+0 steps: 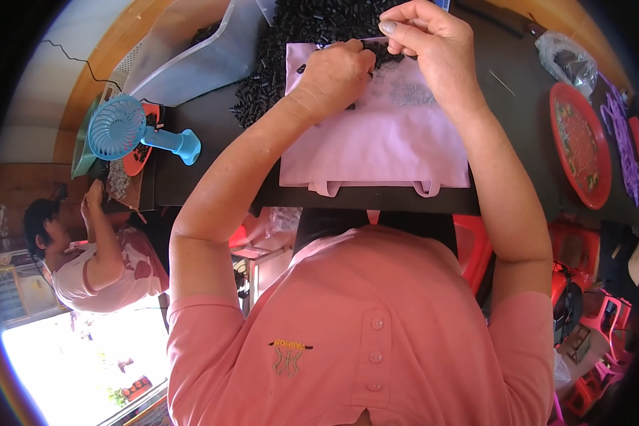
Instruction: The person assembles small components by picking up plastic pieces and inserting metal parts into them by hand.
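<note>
A lilac cloth bag point(376, 153) lies flat on the dark table, its two handles hanging toward me over the near edge. My left hand point(334, 79) rests on the bag's far left part, fingers curled together; what they hold is hidden. Farther right, my right hand point(437, 46) is raised over the bag's far edge, thumb and fingertips pinched. Anything in that pinch is too small to name. Small clear or silvery bits point(413, 94) are scattered on the bag between my hands. Beyond them spreads a heap of small black tube-like pieces point(263, 92).
A translucent plastic bin point(199, 67) stands at the far left, with a blue handheld fan point(121, 128) near it. To the right are a red round tray point(582, 170) of small bits, a clear plastic bag point(564, 57) and purple cord point(618, 135). Another person point(106, 263) works at left.
</note>
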`<state>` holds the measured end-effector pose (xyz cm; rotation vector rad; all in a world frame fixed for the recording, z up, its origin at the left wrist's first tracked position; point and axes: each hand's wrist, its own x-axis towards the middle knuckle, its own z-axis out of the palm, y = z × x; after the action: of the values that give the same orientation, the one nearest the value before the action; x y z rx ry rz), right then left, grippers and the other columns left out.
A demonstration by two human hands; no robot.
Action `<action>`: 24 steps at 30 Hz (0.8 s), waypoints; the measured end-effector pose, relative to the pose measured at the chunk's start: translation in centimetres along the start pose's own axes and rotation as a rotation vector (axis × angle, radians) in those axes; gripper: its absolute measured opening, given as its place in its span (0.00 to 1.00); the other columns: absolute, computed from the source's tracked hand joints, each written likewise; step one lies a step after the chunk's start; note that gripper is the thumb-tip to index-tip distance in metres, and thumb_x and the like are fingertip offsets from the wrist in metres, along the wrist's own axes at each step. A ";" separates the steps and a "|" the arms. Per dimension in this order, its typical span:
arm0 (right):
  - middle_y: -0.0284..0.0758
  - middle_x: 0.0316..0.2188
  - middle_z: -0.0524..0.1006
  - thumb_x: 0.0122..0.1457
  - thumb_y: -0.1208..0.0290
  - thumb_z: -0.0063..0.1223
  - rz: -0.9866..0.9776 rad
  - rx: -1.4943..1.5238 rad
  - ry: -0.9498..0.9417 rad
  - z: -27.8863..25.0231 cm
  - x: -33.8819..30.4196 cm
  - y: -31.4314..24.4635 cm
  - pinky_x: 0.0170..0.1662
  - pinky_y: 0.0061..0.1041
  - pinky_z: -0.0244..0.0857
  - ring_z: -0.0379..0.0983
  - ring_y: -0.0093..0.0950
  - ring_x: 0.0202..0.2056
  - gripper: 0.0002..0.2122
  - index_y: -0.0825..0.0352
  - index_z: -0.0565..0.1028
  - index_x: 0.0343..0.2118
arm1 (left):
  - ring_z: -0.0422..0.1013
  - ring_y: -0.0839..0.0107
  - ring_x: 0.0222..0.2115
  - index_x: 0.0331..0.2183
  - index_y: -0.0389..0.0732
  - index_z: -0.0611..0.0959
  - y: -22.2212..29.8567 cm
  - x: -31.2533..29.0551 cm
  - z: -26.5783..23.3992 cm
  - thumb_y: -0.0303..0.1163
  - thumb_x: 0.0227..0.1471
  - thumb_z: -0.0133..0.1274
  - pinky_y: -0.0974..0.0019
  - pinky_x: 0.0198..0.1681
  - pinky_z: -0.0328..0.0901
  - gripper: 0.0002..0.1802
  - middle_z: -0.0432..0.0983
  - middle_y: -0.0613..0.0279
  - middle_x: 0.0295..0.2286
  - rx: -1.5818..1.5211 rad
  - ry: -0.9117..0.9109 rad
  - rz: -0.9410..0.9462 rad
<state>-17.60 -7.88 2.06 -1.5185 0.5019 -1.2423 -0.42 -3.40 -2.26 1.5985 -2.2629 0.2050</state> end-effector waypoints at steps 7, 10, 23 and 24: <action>0.26 0.25 0.77 0.57 0.74 0.57 0.071 -0.131 -0.014 -1.2 0.1 0.0 0.33 0.14 0.61 0.71 0.15 0.28 0.05 0.68 0.79 0.35 | 0.74 0.70 0.26 0.31 0.37 0.81 1.8 -0.3 -3.1 0.23 0.50 0.54 0.68 0.25 0.66 0.04 0.78 0.62 0.28 -0.912 0.020 -0.400; 0.27 0.25 0.77 0.57 0.74 0.57 0.116 -0.145 -0.007 -0.6 -0.1 -0.2 0.33 0.14 0.61 0.72 0.15 0.28 0.05 0.66 0.79 0.36 | 0.73 0.74 0.24 0.33 0.33 0.80 1.5 -0.8 -4.0 0.23 0.53 0.55 0.72 0.23 0.65 0.05 0.79 0.57 0.27 -1.306 0.040 -0.513; 0.30 0.25 0.77 0.55 0.81 0.55 0.029 -0.209 -0.051 1.5 -1.1 1.6 0.32 0.17 0.66 0.71 0.16 0.28 0.02 0.70 0.76 0.32 | 0.72 0.72 0.21 0.32 0.32 0.80 1.7 -1.5 -3.7 0.20 0.47 0.60 0.71 0.23 0.67 0.07 0.78 0.58 0.25 -1.654 0.146 -0.630; 0.30 0.25 0.77 0.55 0.81 0.55 0.029 -0.211 -0.058 1.5 -1.1 1.8 0.32 0.17 0.66 0.71 0.16 0.28 0.02 0.70 0.76 0.32 | 0.72 0.72 0.21 0.32 0.32 0.80 1.8 -1.6 -3.6 0.20 0.47 0.60 0.71 0.23 0.67 0.07 0.78 0.58 0.25 -1.657 0.153 -0.631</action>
<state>-16.20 -6.97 0.16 -1.7128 0.6311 -1.1478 -0.89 -0.25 0.62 1.0248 -0.9029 -1.2674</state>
